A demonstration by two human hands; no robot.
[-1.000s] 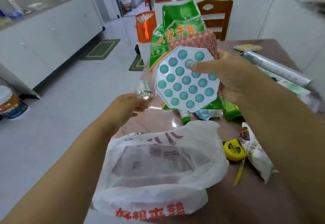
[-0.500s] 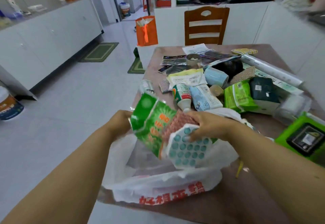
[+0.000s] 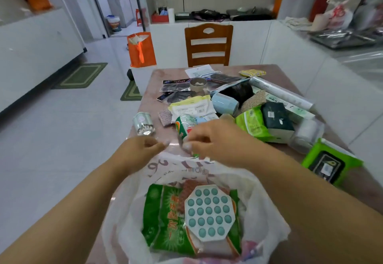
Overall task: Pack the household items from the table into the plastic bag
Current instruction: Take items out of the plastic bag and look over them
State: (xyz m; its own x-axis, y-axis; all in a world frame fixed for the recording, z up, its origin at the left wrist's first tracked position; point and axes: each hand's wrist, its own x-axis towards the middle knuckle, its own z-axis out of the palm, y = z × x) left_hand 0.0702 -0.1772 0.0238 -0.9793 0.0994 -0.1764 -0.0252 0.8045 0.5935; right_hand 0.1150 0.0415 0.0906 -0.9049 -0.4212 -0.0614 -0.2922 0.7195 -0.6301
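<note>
Both hands at far rim of plastic bag [image 3: 132,218]: left hand [image 3: 138,151] fingers pinched on film, right hand [image 3: 215,141] curled, hold unclear. Green packet [image 3: 165,218] and dotted pad [image 3: 209,214] bagged just behind fingers; remaining items ahead on desk [image 3: 352,185]. Risk: thin rim slipping, mouth collapsing

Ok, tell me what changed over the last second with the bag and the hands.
The white octagonal pad with teal dots and the green packet went down from the air into the plastic bag and were let go. The right hand has moved to the green-and-red tube; the left hand now pinches the bag's rim. The cotton swab jar stayed put.
</note>
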